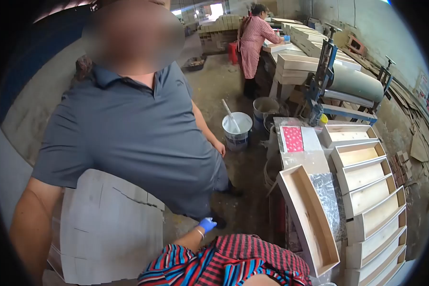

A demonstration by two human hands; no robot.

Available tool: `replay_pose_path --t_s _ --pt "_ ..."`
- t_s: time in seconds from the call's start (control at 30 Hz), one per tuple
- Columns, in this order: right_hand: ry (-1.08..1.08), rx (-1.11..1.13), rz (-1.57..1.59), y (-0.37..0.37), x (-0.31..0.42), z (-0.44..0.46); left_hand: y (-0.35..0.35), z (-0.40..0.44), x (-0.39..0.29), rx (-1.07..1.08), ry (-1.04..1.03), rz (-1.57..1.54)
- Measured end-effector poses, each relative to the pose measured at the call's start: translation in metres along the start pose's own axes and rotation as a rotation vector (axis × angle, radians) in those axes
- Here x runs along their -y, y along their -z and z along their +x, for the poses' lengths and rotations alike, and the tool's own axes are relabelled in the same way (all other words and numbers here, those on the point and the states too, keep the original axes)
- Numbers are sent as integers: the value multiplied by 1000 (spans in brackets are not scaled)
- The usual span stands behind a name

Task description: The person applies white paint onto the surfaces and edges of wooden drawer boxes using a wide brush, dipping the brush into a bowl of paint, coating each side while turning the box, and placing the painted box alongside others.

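My left hand [207,224], in a blue glove with a white band at the wrist, hangs low beside my striped clothing [252,252]. It is small in view, and whether its fingers are curled or hold something cannot be made out. Nearest to it are the dark trouser legs of a person [143,124] in a grey polo shirt, who stands close in front of me with one arm stretched towards the camera. No part of my right hand shows. On the right, a long, open wooden tray [307,214] lies slanted across the worktable's edge.
A row of shallow wooden trays [369,176] lines the right side. Beyond stands a roller machine [357,83]. Buckets [237,136] sit on the floor, one with a stick inside. Grey panels [109,233] are at the left. A co-worker [255,40] in a checked smock works behind.
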State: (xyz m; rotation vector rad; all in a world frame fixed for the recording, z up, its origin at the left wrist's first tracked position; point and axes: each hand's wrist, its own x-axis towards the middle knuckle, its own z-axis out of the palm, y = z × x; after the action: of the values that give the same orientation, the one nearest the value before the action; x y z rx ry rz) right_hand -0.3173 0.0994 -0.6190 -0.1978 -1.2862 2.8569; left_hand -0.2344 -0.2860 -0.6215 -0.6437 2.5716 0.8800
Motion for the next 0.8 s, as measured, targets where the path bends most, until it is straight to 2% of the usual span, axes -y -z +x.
replay_pose_path --t_s 0.03,0.1,0.17,0.2,0.23,0.27,0.3,0.37,0.4,0.53,0.67,0.73,0.77,0.8 --pt "10 16 -4 -8 -4 3 -6 -6 8 15 55 -22" --pt "37 45 5 -32 -19 10 -7 -19 11 147 -23 272" --pt "59 68 9 -53 -31 13 -30 -24 35 147 -258 449" --pt "72 80 4 -59 -34 15 -32 -22 37 182 -309 510" --pt "87 92 -6 -63 -36 19 -10 -45 -1 219 -362 566" --pt "101 102 -17 -65 -38 21 34 -77 -64 343 -305 536" --pt "119 117 -27 -69 -37 26 21 -65 -57 333 -307 541" --pt "152 148 -47 -78 -35 35 -16 -32 -26 207 33 114" --pt "167 162 -57 -83 -35 38 -22 -22 -24 195 54 30" --pt "230 233 -106 -99 -30 56 -25 -6 -35 109 11 -65" --pt "306 286 -158 -113 -21 75 -28 2 -36 167 -91 28" --pt "350 307 -181 -122 -16 84 -28 8 -30 370 -428 576" --pt "369 315 -195 -124 -12 87 -59 28 3 310 -300 358" --pt "388 323 -210 -126 -10 90 -66 26 8 306 -306 361"
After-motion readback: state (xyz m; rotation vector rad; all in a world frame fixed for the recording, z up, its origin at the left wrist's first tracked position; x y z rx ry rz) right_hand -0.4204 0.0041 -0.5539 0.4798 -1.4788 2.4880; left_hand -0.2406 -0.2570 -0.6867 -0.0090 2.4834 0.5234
